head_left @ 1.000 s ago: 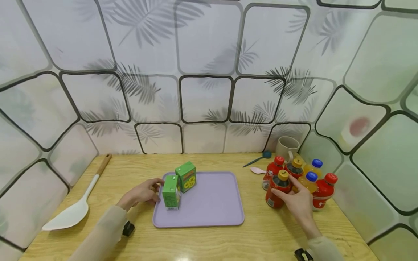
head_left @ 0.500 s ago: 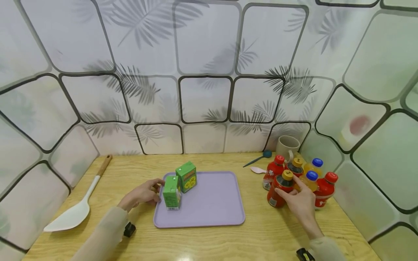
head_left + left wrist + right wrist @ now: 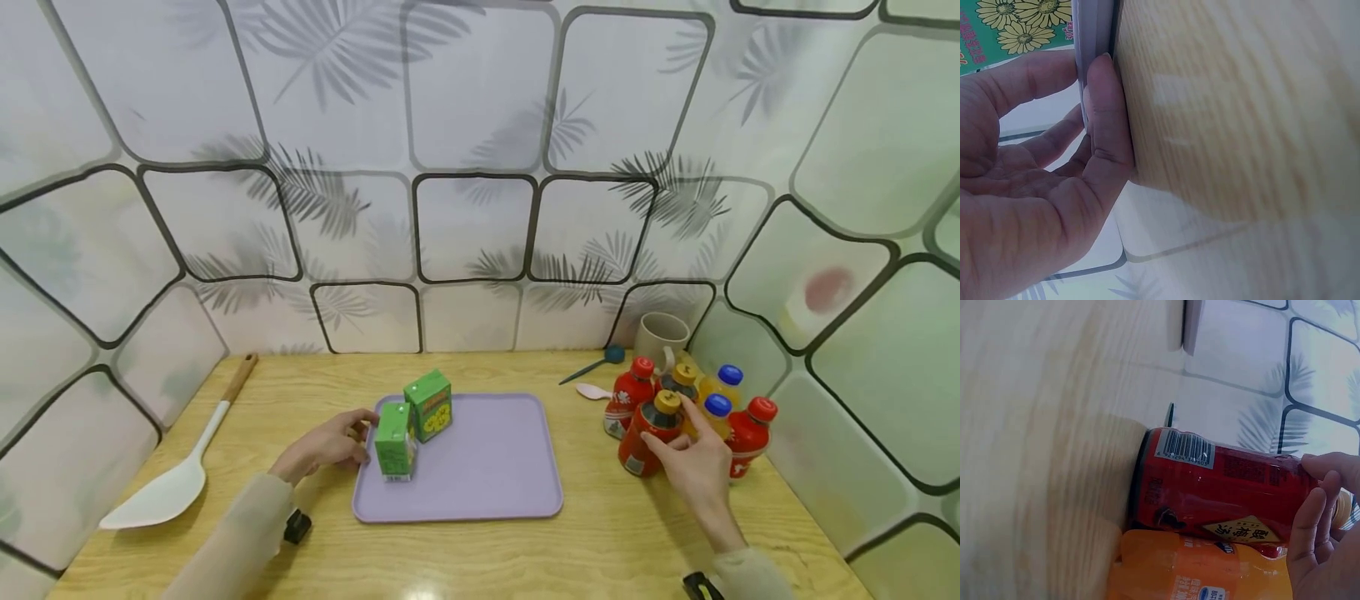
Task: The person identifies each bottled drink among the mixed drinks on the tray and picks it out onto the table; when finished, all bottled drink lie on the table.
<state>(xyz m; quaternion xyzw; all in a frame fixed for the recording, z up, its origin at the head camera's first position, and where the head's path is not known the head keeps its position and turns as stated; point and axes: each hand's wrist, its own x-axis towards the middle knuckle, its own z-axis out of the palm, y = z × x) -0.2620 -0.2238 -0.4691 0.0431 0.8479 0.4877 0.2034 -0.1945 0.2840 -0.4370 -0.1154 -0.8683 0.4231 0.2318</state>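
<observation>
My left hand (image 3: 327, 448) holds the left rim of the lilac tray (image 3: 487, 467); in the left wrist view the tray edge (image 3: 1092, 34) sits between thumb and fingers. Two green drink cartons (image 3: 394, 442) with yellow flowers stand upright on the tray's left side. At the right, my right hand (image 3: 699, 468) pinches the upper part of a red-labelled drink bottle (image 3: 641, 446) with a yellow cap. This bottle stands nearly upright at the front of a group of bottles. An orange drink bottle (image 3: 1204, 569) lies close beside it in the right wrist view.
Around it stand red bottles (image 3: 748, 437) and blue-capped orange bottles (image 3: 723, 383). Behind are a beige mug (image 3: 658, 340), a dark blue spoon (image 3: 611, 355) and a pink spoon (image 3: 592, 391). A white spatula (image 3: 165, 496) with a wooden handle lies at left. Patterned walls enclose the table.
My right hand and the yellow-capped bottle have shifted slightly to the right, towards the other bottles. The left hand, tray and cartons stay in place.
</observation>
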